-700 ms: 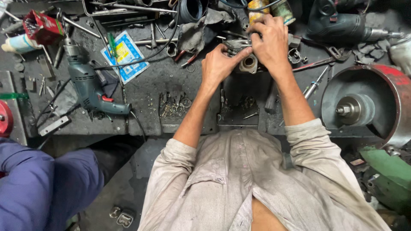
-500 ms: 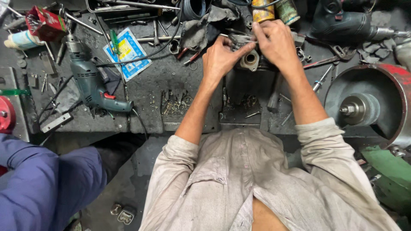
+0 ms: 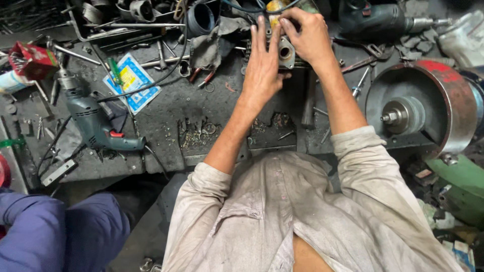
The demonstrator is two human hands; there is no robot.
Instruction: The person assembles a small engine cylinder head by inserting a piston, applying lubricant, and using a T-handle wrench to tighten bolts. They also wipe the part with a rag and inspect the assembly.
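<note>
While the left hand (image 3: 262, 70) lies with fingers straight and together against the grey metal housing (image 3: 285, 51) at twelve o'clock and the right hand (image 3: 308, 36) curls clamped over its top, I judge an oily slip could topple it among loose screws (image 3: 199, 132). A blue-and-yellow flat packet (image 3: 132, 83) lies at ten o'clock, a red box (image 3: 29, 59) beyond it.
</note>
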